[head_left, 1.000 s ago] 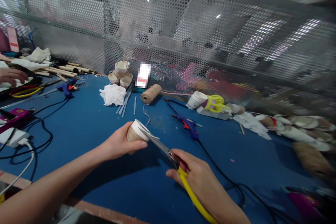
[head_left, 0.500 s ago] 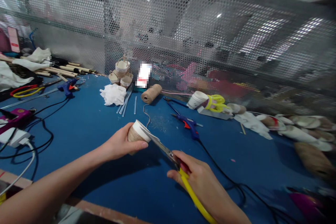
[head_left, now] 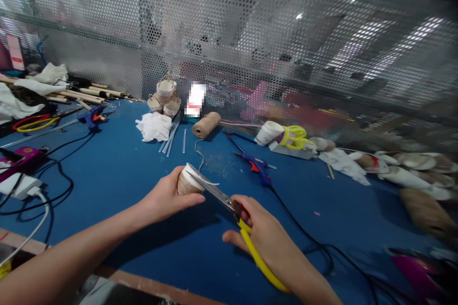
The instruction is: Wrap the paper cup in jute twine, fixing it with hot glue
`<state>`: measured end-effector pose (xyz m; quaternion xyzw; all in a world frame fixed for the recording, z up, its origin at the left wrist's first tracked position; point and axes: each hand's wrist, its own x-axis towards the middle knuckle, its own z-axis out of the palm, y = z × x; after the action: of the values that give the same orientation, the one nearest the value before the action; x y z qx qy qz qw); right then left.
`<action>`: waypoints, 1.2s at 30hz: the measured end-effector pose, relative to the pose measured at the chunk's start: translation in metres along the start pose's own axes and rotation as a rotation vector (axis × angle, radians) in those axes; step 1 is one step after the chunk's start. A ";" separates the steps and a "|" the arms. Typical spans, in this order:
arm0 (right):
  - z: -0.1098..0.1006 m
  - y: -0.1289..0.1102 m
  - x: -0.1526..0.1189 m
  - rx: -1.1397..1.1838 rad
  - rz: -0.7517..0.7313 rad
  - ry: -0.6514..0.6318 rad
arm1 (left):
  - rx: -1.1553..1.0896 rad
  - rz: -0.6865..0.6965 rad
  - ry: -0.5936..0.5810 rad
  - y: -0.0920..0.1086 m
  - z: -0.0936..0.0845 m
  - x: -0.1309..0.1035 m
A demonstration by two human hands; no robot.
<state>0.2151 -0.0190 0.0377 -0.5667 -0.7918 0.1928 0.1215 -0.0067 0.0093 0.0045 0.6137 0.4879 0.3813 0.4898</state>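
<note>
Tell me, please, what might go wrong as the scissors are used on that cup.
1. The scissors, held in the right hand, have their blades at the cup's white rim, near the left thumb; a slip could nick it.
2. The twine wrap lies just below that rim, so a blade straying low might cut or fray it.
3. The left hand grips the cup from one side, so it could perhaps twist.

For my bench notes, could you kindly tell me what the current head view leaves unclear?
In the head view:
Left hand: its other finger ends, hidden by the twine-wrapped cup.
Scissors: part of the handles, covered by the right hand.
Screen by the mesh: its content, pixelated.
Purple object, lower right: its shape, lost to blur.
</note>
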 end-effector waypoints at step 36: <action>0.001 -0.014 0.000 -0.070 -0.017 -0.011 | 0.195 0.082 0.069 0.005 0.000 -0.001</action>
<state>0.2029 -0.0227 0.0431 -0.5627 -0.8036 0.1669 0.0988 -0.0062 0.0082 0.0094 0.6644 0.5138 0.3724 0.3949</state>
